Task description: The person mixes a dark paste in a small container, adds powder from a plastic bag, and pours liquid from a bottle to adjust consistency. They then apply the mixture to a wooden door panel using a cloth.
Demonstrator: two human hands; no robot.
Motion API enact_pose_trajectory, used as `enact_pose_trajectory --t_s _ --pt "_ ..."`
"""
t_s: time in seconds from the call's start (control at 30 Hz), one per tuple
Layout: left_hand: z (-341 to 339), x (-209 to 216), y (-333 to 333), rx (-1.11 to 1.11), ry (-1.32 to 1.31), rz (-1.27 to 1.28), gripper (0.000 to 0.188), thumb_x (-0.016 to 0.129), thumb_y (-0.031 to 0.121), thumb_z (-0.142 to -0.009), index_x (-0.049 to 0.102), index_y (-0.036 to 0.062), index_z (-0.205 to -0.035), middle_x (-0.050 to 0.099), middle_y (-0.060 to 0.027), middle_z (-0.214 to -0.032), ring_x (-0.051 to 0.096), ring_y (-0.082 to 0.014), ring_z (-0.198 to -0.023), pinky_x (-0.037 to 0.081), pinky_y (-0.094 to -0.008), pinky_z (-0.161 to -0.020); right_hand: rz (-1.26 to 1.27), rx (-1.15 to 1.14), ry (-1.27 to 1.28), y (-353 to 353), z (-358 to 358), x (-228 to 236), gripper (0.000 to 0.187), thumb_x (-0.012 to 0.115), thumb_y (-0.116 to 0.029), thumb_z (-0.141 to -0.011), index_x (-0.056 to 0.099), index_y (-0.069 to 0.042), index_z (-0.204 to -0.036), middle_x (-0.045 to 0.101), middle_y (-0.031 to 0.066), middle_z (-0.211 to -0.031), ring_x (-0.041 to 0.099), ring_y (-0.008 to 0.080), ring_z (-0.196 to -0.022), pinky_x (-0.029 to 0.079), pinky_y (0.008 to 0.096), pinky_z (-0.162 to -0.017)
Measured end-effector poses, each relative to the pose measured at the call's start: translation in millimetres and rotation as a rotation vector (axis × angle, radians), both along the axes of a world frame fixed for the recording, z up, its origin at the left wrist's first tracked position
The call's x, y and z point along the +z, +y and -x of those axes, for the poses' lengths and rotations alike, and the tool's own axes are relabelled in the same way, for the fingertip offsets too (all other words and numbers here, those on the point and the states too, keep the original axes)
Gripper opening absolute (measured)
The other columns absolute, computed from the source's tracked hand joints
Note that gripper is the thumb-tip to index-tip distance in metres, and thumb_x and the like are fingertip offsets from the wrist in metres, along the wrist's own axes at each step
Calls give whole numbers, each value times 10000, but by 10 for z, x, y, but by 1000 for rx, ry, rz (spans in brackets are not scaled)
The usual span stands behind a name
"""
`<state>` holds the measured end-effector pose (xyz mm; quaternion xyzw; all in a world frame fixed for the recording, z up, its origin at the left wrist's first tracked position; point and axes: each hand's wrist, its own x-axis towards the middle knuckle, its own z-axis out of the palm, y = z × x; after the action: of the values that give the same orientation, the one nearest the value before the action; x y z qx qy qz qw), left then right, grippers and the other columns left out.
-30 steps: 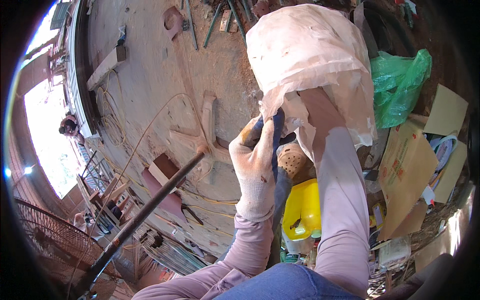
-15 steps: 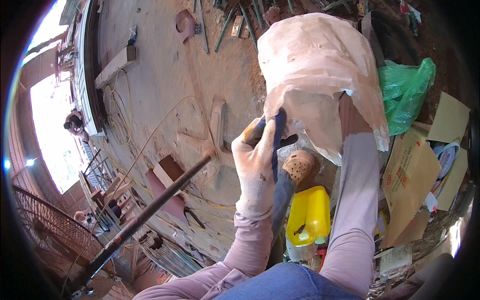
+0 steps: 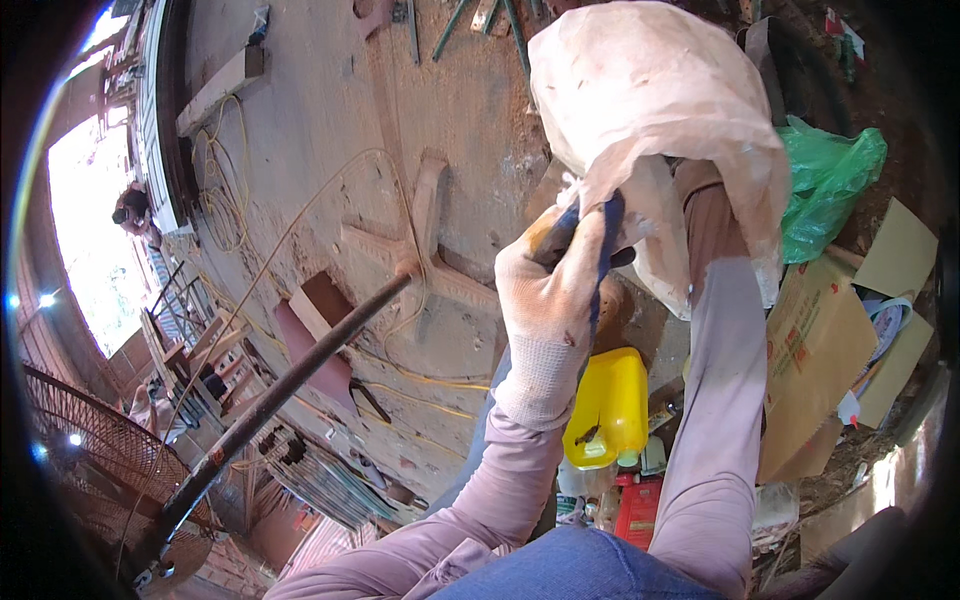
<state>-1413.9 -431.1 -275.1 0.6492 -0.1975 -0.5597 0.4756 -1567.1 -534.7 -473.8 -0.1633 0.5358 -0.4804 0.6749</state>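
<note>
The left hand [image 3: 555, 300], in a white knit glove, is closed on the mouth edge of a pale woven sack [image 3: 650, 110] held up above the concrete floor [image 3: 330, 120], keeping the mouth drawn open. The right hand is inside the sack with only the forearm [image 3: 715, 330] showing, so its grip cannot be told. The work appears to be mid-course: the sack bulges with contents, nothing is seen coming out, and a yellow jerrycan [image 3: 608, 405] stands below the hands.
</note>
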Motion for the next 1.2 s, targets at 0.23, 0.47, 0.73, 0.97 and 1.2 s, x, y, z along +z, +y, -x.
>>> enact_pose_trajectory --t_s 0.23,0.47,0.73,0.97,1.2 --pt "142 59 -92 -99 -118 9 169 600 42 -898 648 -61 -1024 624 -6 -853 541 -52 -773 444 -191 -692 -1 -10 -15 -52 15 -88 429 677 -279 -846 579 -127 -1235 677 60 -1038 664 186 -756 568 346 -648" --pt "-37 95 -162 -82 -80 2 212 613 60 -879 650 -56 -1053 643 -26 -916 564 -63 -803 442 -188 -716 -34 -10 -39 -3 46 26 434 676 -277 -847 576 -125 -1241 676 62 -1043 664 188 -758 571 349 -649" --pt "-112 9 -198 7 5 -4 198 600 37 -914 654 -67 -1074 668 -52 -923 617 -94 -829 493 -223 -766 -49 -2 -75 24 72 27 440 675 -275 -848 572 -124 -1248 675 64 -1049 665 191 -759 573 353 -650" --pt "-160 -48 -85 -30 -54 31 271 632 161 -929 657 -67 -1073 671 -68 -898 636 -107 -766 555 -261 -662 -67 24 -180 -79 38 -46 445 673 -273 -849 569 -122 -1254 674 66 -1054 666 193 -760 575 356 -652" --pt "-214 27 163 -104 110 81 389 583 176 -962 530 -60 -1266 635 -148 -1150 675 -237 -939 557 -315 -794 -72 19 -291 267 118 5 478 661 -252 -853 534 -115 -1292 657 80 -1091 672 215 -782 585 384 -664"
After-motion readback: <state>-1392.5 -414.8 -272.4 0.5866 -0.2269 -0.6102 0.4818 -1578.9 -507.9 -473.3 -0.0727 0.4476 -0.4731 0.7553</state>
